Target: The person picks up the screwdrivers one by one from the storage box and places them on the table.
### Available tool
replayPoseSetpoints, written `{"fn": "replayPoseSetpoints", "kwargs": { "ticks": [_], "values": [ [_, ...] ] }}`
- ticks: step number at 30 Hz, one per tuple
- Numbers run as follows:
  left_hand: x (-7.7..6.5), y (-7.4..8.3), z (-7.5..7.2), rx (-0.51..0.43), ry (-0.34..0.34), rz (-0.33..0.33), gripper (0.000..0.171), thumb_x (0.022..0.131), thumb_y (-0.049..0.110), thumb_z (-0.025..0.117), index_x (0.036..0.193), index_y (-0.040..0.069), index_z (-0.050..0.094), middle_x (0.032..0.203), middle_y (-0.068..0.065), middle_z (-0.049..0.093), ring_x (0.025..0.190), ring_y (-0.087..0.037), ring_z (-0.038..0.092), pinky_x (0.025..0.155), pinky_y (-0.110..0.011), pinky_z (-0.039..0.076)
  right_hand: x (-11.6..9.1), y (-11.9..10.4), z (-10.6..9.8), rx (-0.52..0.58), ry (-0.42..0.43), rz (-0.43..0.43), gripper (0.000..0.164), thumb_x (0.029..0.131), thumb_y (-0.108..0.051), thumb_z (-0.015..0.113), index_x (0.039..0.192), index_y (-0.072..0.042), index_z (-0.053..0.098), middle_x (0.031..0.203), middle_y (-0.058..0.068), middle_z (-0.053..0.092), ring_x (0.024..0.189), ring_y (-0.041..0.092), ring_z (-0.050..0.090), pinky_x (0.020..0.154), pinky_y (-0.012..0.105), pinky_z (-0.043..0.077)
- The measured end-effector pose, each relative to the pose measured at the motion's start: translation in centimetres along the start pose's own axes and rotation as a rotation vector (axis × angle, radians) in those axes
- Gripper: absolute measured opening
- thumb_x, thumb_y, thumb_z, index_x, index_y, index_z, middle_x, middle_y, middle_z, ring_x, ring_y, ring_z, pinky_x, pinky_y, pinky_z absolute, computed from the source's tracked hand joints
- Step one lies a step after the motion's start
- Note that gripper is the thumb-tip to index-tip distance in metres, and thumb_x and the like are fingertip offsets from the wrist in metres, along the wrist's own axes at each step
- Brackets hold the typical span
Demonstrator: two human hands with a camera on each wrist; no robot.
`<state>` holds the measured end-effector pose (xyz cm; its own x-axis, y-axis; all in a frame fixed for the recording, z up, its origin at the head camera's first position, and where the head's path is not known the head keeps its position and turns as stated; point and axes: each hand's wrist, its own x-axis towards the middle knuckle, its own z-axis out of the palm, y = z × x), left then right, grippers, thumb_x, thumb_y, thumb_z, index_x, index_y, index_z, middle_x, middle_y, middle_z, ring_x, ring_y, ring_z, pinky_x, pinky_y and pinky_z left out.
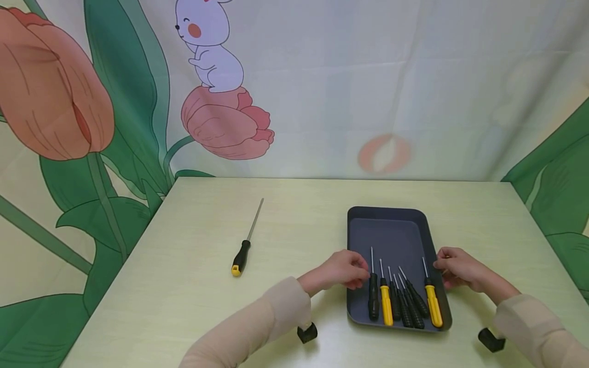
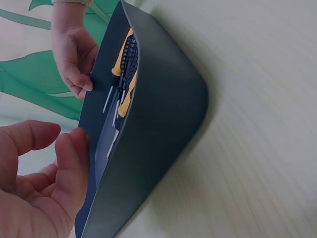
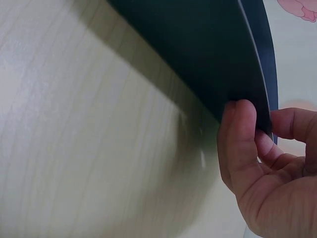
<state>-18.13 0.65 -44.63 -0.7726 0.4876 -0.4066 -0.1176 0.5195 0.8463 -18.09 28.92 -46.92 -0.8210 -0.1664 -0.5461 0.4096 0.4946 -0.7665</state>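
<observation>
A dark, shallow rectangular tray (image 1: 388,240) lies on the table with several screwdrivers in its near half. Among them are a long black-handled screwdriver (image 1: 374,299) at the left, two yellow-handled ones, and thinner black ones between. My right hand (image 1: 465,270) pinches the tray's right rim; in the right wrist view the thumb is at the rim's inner side and the fingers (image 3: 243,134) lie against the outer wall. At the left rim is my left hand (image 1: 342,269), its fingers loosely bent and the thumb apart from them, with nothing between.
A larger screwdriver (image 1: 242,255) with a black and yellow handle lies on the table (image 1: 193,301) left of the tray, shaft pointing away. Behind the table hangs a printed curtain (image 1: 322,92). Small black blocks (image 1: 307,333) show beneath both wrists.
</observation>
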Motion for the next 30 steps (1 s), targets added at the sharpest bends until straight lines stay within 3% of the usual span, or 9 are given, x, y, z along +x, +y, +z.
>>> {"fn": "replayPoseSetpoints", "kwargs": {
  "ticks": [11, 22, 30],
  "values": [
    [0.6, 0.2, 0.7, 0.041, 0.002, 0.007, 0.008, 0.081, 0.012, 0.061, 0.083, 0.004, 0.058, 0.069, -0.004, 0.058, 0.055, -0.011, 0.056, 0.054, -0.025, 0.05, 0.2, 0.3, 0.0, 0.003, -0.001, -0.004, 0.009, 0.088, -0.011, 0.043, 0.088, -0.002, 0.04, 0.072, 0.002, 0.054, 0.053, 0.012, 0.052, 0.051, 0.026, 0.048],
    [1.2, 1.1, 1.1, 0.127, 0.034, -0.062, 0.012, 0.081, 0.015, 0.062, 0.074, 0.005, 0.058, 0.07, -0.007, 0.06, 0.054, -0.013, 0.057, 0.054, -0.026, 0.05, 0.2, 0.3, -0.1, 0.009, -0.011, -0.009, 0.009, 0.088, -0.011, 0.042, 0.088, -0.002, 0.039, 0.072, 0.002, 0.054, 0.053, 0.012, 0.053, 0.051, 0.026, 0.048],
    [2.0, 1.3, 1.6, 0.228, 0.069, -0.108, 0.021, 0.079, 0.017, 0.062, 0.063, 0.006, 0.055, 0.058, -0.004, 0.057, 0.045, -0.011, 0.055, 0.052, -0.026, 0.051, 0.2, 0.4, -0.1, 0.015, -0.013, -0.024, 0.009, 0.088, -0.011, 0.042, 0.087, -0.003, 0.039, 0.072, 0.002, 0.053, 0.054, 0.012, 0.053, 0.051, 0.026, 0.048]
  ]
}}
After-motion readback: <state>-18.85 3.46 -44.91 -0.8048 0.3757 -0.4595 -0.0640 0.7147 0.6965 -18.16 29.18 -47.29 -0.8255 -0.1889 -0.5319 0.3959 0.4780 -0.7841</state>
